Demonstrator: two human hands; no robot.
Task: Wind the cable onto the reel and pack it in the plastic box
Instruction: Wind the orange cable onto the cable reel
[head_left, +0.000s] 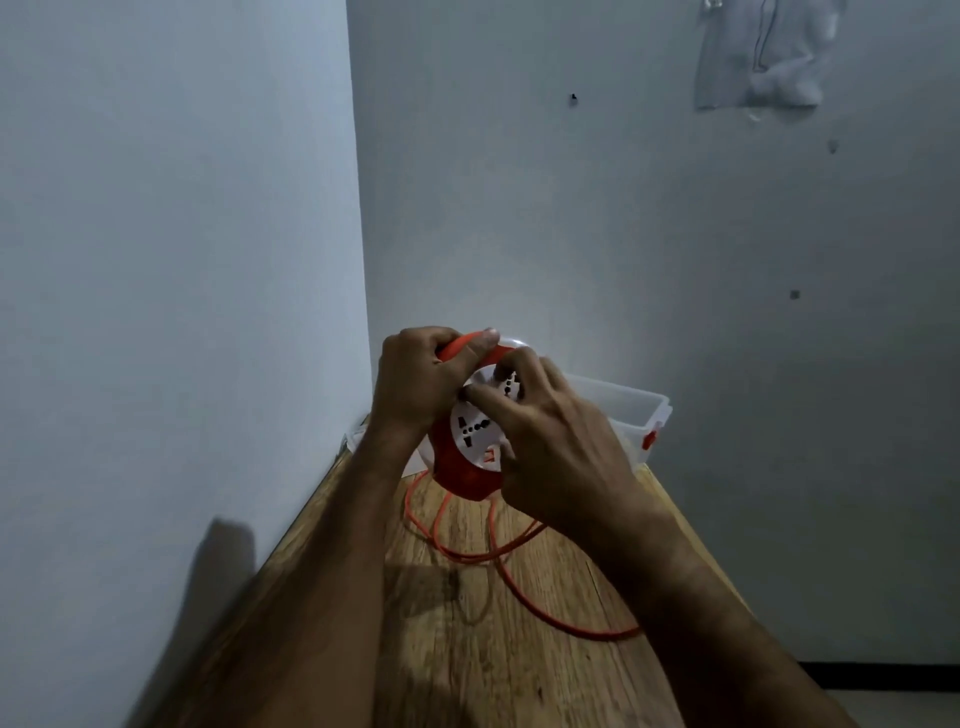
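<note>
An orange cable reel (470, 447) with a white socket face is held up above the wooden table (457, 649). My left hand (415, 379) grips its orange handle at the top. My right hand (550, 441) rests on the white face, fingers pressed on it near the centre. Loose orange cable (498, 551) hangs from the reel's bottom and lies in loops on the table, running off to the right under my right forearm. A clear plastic box (644, 410) with an orange latch stands behind the reel at the table's far end, partly hidden by my hands.
The narrow table stands in a corner, with a wall along its left side and another wall behind it. Its right edge drops off to the floor. A clear plastic bag (769, 52) hangs high on the back wall.
</note>
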